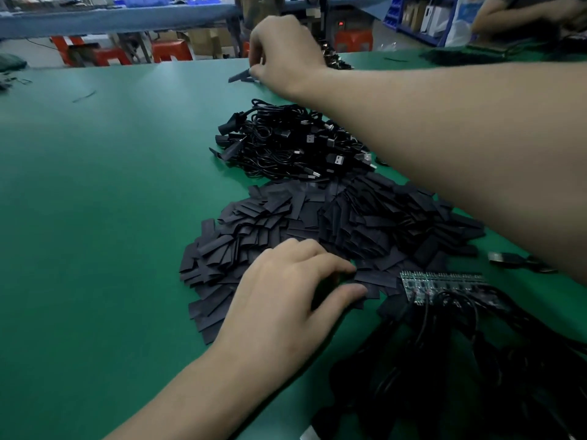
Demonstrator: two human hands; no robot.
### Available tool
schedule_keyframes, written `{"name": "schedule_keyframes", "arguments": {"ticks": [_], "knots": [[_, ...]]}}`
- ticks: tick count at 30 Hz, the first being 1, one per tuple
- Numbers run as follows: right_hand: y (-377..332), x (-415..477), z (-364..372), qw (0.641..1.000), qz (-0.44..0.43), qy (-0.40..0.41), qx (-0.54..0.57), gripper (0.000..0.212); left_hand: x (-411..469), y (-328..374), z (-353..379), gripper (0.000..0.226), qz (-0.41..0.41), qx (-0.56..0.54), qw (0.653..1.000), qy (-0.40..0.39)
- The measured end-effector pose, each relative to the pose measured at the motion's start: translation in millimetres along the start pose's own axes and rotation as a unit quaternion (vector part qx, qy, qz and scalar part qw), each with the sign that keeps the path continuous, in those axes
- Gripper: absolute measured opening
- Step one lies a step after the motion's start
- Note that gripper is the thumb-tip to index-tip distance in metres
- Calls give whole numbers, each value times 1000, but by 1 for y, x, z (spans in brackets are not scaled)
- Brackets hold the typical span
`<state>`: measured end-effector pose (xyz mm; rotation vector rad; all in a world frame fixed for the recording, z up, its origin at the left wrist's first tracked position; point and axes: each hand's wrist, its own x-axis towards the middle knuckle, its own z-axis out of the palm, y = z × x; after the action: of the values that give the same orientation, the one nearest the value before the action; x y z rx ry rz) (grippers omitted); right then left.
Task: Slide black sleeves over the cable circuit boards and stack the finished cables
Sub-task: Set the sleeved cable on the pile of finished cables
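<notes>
Reaching far across the green table (pixel 95 217), the person's right hand (pixel 286 55) has its fingers curled and pinches one dark flat piece (pixel 240 76) that sticks out to the left just above the tabletop. Whether a cable trails from it I cannot tell.

Nearer, the left hand (pixel 286 290) rests palm down on the near edge of the one heap of black sleeves (pixel 333 223). Its fingers are bent, with thumb and forefinger tips touching the sleeves; I cannot tell if it has one pinched. The sleeves are flat strips, far too many to count.

Behind that heap, just touching its far edge, lies one tangled pile of black cables (pixel 286 141) with USB plugs poking out. At the lower right sits one more bundle of cables (pixel 476 360), with a row of bare circuit boards (pixel 441 279) lined up side by side at the sleeve heap's edge; they are too blurred to count. One loose USB plug (pixel 505 258) lies alone under the right forearm.

Beyond the table stand four red stools (pixel 171 49), and another person's arm (pixel 524 11) shows at the top right.
</notes>
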<state>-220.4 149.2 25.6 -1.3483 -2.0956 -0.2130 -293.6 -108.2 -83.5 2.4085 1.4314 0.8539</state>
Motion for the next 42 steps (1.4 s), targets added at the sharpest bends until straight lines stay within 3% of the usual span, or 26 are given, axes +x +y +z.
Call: {"name": "schedule_keyframes", "arguments": {"ticks": [3,6,12,14,17,20,25,33,38,42], "knots": [[-8,7,24,996,-1,-83,-11,31,0,-1,1,34,2,-1,1000,-4],[-11,5,35,987,-13,-154,-32,33,2,-2,2,36,-2,-2,1000,-2],[-16,-43,-15,995,-50,-85,-3,34,1,-2,1,33,-4,-12,1000,-9],[-12,-81,-40,992,-69,-100,34,28,1,-1,1,33,-2,-13,1000,-15],[3,-150,-77,980,-76,-170,66,18,1,0,2,29,7,-12,1000,-20],[25,-203,-110,964,-45,-261,31,10,1,-1,3,37,11,-9,1000,-24],[49,-250,-136,921,15,-383,-69,25,1,1,2,37,3,-3,1000,-29],[53,-265,-133,939,19,-340,-39,28,1,2,-2,30,-16,16,1000,-12],[55,-261,-135,930,85,-325,148,22,1,1,-1,21,-9,6,1000,24],[45,-264,-131,914,103,-284,272,19,-1,9,-1,17,-6,-109,994,26]]}}
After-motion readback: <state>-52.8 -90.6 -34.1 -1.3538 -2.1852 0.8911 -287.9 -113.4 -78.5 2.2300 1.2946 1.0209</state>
